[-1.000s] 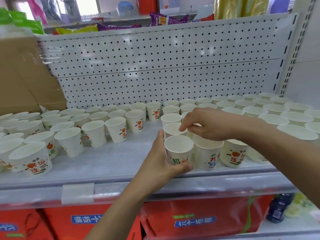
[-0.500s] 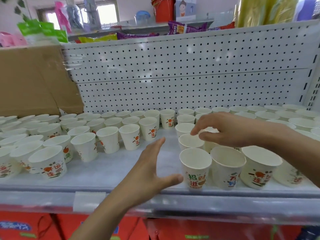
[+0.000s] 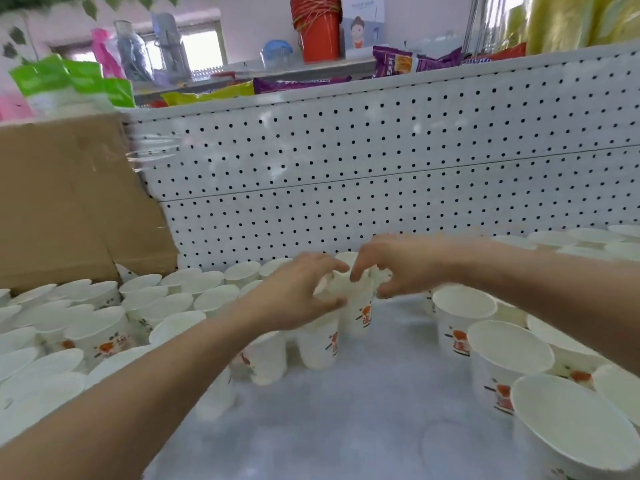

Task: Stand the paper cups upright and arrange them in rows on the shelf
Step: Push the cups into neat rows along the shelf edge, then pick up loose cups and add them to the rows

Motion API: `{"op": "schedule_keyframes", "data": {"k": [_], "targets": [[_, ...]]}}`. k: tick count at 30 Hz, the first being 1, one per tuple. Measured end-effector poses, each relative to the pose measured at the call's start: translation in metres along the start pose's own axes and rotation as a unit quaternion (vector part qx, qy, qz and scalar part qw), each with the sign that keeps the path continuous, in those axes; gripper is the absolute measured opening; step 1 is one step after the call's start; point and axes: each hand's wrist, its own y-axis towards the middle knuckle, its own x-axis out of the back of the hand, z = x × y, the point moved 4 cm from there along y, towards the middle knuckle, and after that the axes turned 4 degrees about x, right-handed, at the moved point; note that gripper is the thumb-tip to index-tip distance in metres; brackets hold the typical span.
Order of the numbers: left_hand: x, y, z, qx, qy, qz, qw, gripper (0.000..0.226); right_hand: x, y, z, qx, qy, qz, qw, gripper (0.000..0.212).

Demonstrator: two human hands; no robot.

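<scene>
The left hand (image 3: 298, 296) curls fingers and thumb round the rim of an upright white paper cup with an orange print (image 3: 356, 310), which stands mid-shelf towards the back of the pale grey shelf (image 3: 363, 403). The right hand (image 3: 401, 268) meets it from the other side, fingertips bent down at the same rim; blur hides whether they pinch it. Other upright white paper cups (image 3: 97, 334) crowd both sides, and a brown cardboard box (image 3: 62, 202) stands back left

White paper cups (image 3: 358, 306), orange-red print; dotted white pegboard (image 3: 346, 174)
</scene>
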Motion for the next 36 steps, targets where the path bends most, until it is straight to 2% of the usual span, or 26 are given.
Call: {"op": "schedule_keyframes", "data": {"k": [2, 4, 8, 12, 14, 16, 18, 19, 21, 24, 28, 30, 33, 36], "targets": [[0.017, 0.016, 0.022, 0.023, -0.063, -0.024, 0.997, 0.035, -0.014, 0.015, 0.005, 0.004, -0.006, 0.036, 0.999, 0.036], [0.026, 0.029, 0.042, 0.046, -0.105, -0.017, 0.993, 0.027, -0.022, 0.022, 0.006, 0.014, -0.03, 0.038, 0.999, 0.02], [0.023, 0.05, 0.054, 0.021, 0.028, 0.041, 0.999, 0.027, -0.022, 0.007, 0.013, 0.027, 0.02, 0.08, 0.996, 0.012], [0.018, 0.068, 0.046, 0.017, 0.014, 0.024, 0.999, 0.025, -0.009, -0.021, 0.037, 0.037, 0.104, 0.155, 0.982, 0.017], [0.004, 0.077, 0.048, 0.04, 0.043, 0.047, 0.997, 0.021, 0.001, -0.02, 0.033, 0.019, 0.13, 0.136, 0.982, 0.022], [-0.006, 0.086, 0.052, 0.066, 0.08, 0.065, 0.993, 0.021, 0.012, -0.007, 0.015, 0.013, 0.152, 0.06, 0.987, 0.018], [-0.009, 0.093, 0.056, 0.096, 0.091, 0.084, 0.988, 0.02, 0.017, 0.01, -0.012, -0.015, 0.123, -0.01, 0.992, 0.015], [-0.01, 0.095, 0.058, 0.107, 0.091, 0.09, 0.986, 0.017, 0.015, 0.019, -0.023, -0.033, 0.094, -0.022, 0.995, 0.016], [-0.011, 0.097, 0.059, 0.116, 0.087, 0.095, 0.985, 0.014, 0.005, 0.035, -0.038, -0.049, 0.025, -0.023, 0.998, 0.022], [-0.012, 0.095, 0.059, 0.121, 0.097, 0.103, 0.983, 0.012, -0.016, 0.058, -0.04, -0.048, -0.004, -0.005, 0.999, 0.032], [-0.008, 0.09, 0.068, 0.133, 0.087, 0.112, 0.981, 0.011, -0.031, 0.075, -0.038, -0.035, -0.069, 0.042, 0.996, 0.023], [-0.009, 0.086, 0.071, 0.142, 0.077, 0.104, 0.981, 0.013, -0.031, 0.076, -0.042, -0.036, -0.065, 0.043, 0.996, 0.019], [-0.015, 0.083, 0.072, 0.135, 0.127, 0.074, 0.98, 0.018, -0.029, 0.073, -0.051, -0.04, -0.047, 0.05, 0.997, 0.019], [-0.012, 0.085, 0.064, 0.062, 0.058, 0.024, 0.996, 0.024, -0.02, 0.067, -0.06, -0.044, 0.003, 0.015, 0.999, 0.026]]}}
